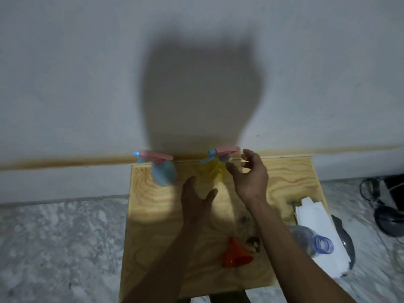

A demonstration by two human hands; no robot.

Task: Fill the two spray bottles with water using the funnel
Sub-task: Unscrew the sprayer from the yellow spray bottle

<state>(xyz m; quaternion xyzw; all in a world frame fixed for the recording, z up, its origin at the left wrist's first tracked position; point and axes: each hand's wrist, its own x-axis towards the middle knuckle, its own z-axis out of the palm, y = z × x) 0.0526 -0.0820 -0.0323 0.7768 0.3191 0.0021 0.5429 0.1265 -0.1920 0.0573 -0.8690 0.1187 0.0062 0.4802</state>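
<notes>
**Both hands held open near the yellow spray bottle**

Nearest the front edge of the wooden table [148,215], an orange funnel [237,254] is seen lying on its side, between the two forearms and closer to the right one. At the right edge, a clear water bottle [312,239] with a blue neck is laid over white paper towels [317,217].

Further in, near the middle of the table, the left hand [196,200] is held flat with the fingers spread and straight; nothing is gripped, and whether the tabletop is touched cannot be told. Beyond it, the right hand [251,173] is raised with the fingers loosely curved and apart, nothing being held.

At the far edge, against the wall, the yellow spray bottle [215,169] stands upright just beside the right hand's fingertips; contact cannot be made out. The blue spray bottle [164,171] stands upright to the left, apart from both hands. Pink trigger heads are fitted on both.
</notes>
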